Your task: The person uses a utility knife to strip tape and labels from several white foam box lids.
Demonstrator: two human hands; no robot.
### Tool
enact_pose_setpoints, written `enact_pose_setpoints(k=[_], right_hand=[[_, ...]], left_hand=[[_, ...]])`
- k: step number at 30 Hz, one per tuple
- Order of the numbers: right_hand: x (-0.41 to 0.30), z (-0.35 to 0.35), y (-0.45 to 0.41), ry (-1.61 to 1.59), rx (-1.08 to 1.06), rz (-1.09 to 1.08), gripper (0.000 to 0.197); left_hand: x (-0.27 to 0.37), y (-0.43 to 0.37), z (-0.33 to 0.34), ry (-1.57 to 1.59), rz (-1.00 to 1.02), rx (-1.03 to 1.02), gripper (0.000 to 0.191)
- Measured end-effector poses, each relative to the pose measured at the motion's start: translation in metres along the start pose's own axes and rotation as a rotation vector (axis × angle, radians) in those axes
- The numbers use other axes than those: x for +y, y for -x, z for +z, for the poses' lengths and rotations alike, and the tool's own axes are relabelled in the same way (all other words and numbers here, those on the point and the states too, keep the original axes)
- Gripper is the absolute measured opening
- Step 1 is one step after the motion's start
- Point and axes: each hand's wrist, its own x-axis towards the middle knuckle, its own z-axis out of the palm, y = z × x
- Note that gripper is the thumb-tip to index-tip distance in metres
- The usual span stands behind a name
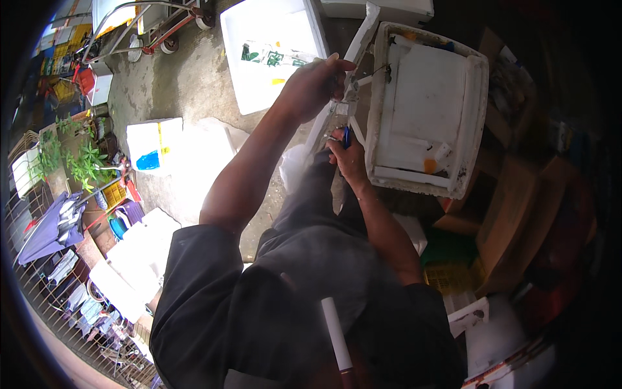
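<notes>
My left hand [313,90] is curled at a long white foam strip [362,36], its fingers closed around the middle of it. The strip slants down toward my legs, and smaller white pieces stick out beside it. Just below, my right hand [351,160] grips a blue-handled tool [346,137]; its working end is hidden, so its kind cannot be told. To the right of both hands lies a worn white foam box [430,112] with a dirty rim, a piece of tape and dark stains.
Ahead stands a large white foam box [272,44] with green print. Farther left are another foam box [153,146], a hand trolley [160,41] and a potted plant [90,163]. Cardboard boxes [505,219] stack up at right. A cigarette [335,333] shows close below the camera.
</notes>
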Motion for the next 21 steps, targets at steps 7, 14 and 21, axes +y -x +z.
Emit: enact_pose_setpoints(k=[7,14,21], right_hand=[[0.009,0.016,-0.008,0.077,0.149,-0.246,0.048],[-0.019,0.020,0.006,0.023,0.380,-0.276,0.054],[-0.018,-0.049,0.001,0.302,0.567,-0.361,0.023]], left_hand=[[0.019,0.000,0.028,0.421,0.224,-0.236,0.043],[0.021,-0.014,0.073,-0.104,0.423,-0.144,0.044],[0.027,-0.041,0.038,-0.209,0.401,-0.042,0.043]])
